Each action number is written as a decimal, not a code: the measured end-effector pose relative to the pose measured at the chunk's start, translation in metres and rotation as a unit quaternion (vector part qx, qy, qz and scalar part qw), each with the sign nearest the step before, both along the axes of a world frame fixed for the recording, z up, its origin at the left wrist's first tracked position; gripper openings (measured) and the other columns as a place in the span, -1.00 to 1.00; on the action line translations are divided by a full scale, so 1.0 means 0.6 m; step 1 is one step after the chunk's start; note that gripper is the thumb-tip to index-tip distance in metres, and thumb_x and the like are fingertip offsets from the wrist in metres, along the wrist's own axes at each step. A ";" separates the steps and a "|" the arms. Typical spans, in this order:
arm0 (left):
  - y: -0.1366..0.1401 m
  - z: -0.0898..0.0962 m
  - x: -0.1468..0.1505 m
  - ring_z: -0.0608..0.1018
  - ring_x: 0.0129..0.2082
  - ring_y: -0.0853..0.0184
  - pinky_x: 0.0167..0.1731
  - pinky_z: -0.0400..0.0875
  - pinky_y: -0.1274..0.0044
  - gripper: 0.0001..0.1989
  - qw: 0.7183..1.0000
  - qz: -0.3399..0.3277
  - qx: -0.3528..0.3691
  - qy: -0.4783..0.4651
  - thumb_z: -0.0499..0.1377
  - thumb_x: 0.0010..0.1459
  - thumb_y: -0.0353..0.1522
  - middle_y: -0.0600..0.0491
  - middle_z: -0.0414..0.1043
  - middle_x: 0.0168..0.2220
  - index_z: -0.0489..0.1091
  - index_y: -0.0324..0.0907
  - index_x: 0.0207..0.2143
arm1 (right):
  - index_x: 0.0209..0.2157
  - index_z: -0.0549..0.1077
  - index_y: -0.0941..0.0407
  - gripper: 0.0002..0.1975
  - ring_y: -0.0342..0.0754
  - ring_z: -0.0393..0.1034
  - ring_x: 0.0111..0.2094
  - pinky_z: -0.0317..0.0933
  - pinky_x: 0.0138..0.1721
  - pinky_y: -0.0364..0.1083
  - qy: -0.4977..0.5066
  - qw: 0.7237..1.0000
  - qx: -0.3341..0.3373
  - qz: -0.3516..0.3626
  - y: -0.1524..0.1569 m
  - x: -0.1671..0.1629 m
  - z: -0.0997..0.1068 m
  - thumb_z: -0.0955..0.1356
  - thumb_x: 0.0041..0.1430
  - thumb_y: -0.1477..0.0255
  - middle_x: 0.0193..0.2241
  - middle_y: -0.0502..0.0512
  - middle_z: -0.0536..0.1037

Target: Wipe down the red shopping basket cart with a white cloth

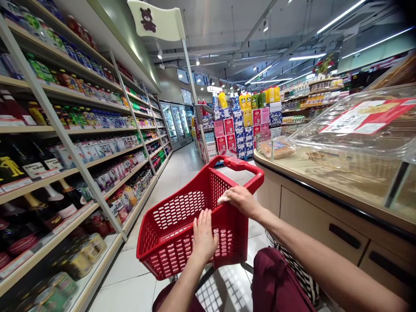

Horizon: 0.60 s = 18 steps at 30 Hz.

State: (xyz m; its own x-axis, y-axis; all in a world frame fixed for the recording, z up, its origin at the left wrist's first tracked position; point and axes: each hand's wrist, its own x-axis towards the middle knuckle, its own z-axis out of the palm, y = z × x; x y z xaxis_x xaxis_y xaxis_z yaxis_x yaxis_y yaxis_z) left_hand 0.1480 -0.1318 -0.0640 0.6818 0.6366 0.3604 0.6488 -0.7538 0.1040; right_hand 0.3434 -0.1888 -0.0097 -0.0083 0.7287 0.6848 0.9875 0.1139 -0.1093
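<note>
A red plastic shopping cart [182,234] with slotted sides stands before me, turned at an angle, its basket showing nothing inside. My left hand [204,236] rests on the near rim with its fingers stretched out. At the handle end of the basket, my right hand [242,200] is closed on a small crumpled white cloth [223,198] and presses it against the cart's top edge. Most of the cloth is hidden under my fingers. The cart's red handle [242,164] rises just beyond my right hand.
Shelves of bottles and cans [97,121] run along the left. To the right is a wooden counter [312,221] with clear food packs [367,117] on top. Stacked boxes [230,134] and a pole with a bear flag [159,21] stand ahead. A striped bag [299,268] lies by my knee.
</note>
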 end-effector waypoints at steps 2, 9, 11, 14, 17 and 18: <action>0.001 -0.002 -0.001 -0.05 0.23 0.22 0.17 -0.17 0.26 -0.27 1.000 0.001 0.004 -0.005 0.00 -0.10 -0.48 -0.07 -0.08 0.23 -0.09 -0.29 0.18 | -0.27 0.42 0.12 -0.73 -0.12 0.34 -0.28 0.20 -0.26 -0.14 0.061 0.996 -0.016 -0.058 -0.033 0.051 0.037 0.18 0.04 0.60 -0.28 0.09 0.49; 0.000 0.001 0.001 -0.04 0.22 0.20 0.17 -0.20 0.25 -0.26 1.000 0.007 -0.014 -0.024 0.02 -0.13 -0.46 -0.06 -0.06 0.22 -0.08 -0.29 0.18 | -0.53 0.40 0.14 -0.92 -0.18 0.24 -0.56 0.07 -0.52 -0.18 0.044 0.987 -0.087 -0.130 -0.055 0.121 0.111 0.27 -0.08 0.53 -0.58 0.05 0.43; -0.001 0.003 0.001 -0.04 0.22 0.20 0.17 -0.20 0.25 -0.25 1.000 0.005 -0.024 -0.016 0.02 -0.13 -0.46 -0.05 -0.06 0.23 -0.08 -0.29 0.18 | -0.52 0.40 0.15 -0.93 -0.11 0.27 -0.44 0.10 -0.44 -0.14 0.028 0.986 -0.073 -0.146 -0.018 0.084 0.098 0.27 -0.06 0.51 -0.46 0.14 0.44; -0.001 0.004 0.001 -0.03 0.22 0.21 0.17 -0.20 0.25 -0.24 1.000 -0.001 -0.025 -0.009 0.02 -0.14 -0.46 -0.05 -0.06 0.23 -0.09 -0.27 0.18 | -0.40 0.40 0.15 -0.88 -0.03 0.28 -0.33 0.13 -0.32 -0.08 0.008 0.989 -0.055 -0.139 0.028 0.027 0.067 0.26 -0.01 0.47 -0.37 0.17 0.42; 0.001 0.003 0.002 -0.04 0.22 0.21 0.17 -0.21 0.26 -0.25 1.000 0.001 -0.015 -0.012 0.01 -0.14 -0.46 -0.05 -0.07 0.23 -0.09 -0.28 0.18 | -0.24 0.36 0.16 -0.79 -0.05 0.28 -0.27 0.15 -0.25 -0.07 -0.017 0.998 -0.008 -0.062 0.036 0.009 0.036 0.24 0.04 0.44 -0.22 0.18 0.40; 0.002 0.003 0.002 -0.04 0.22 0.22 0.17 -0.21 0.26 -0.25 1.000 0.001 -0.013 -0.014 0.00 -0.13 -0.46 -0.05 -0.07 0.23 -0.08 -0.28 0.18 | -0.24 0.36 0.16 -0.79 -0.06 0.29 -0.25 0.15 -0.22 -0.08 -0.033 0.999 0.010 -0.024 0.031 0.013 0.029 0.23 0.07 0.44 -0.18 0.18 0.39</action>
State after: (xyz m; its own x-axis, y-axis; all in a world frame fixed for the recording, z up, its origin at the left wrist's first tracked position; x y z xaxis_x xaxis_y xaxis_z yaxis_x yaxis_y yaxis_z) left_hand 0.1490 -0.1306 -0.0623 0.6699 0.6478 0.3627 0.6474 -0.7489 0.1419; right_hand 0.3509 -0.1699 0.0075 -0.0190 0.7161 0.6977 0.9969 0.0669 -0.0416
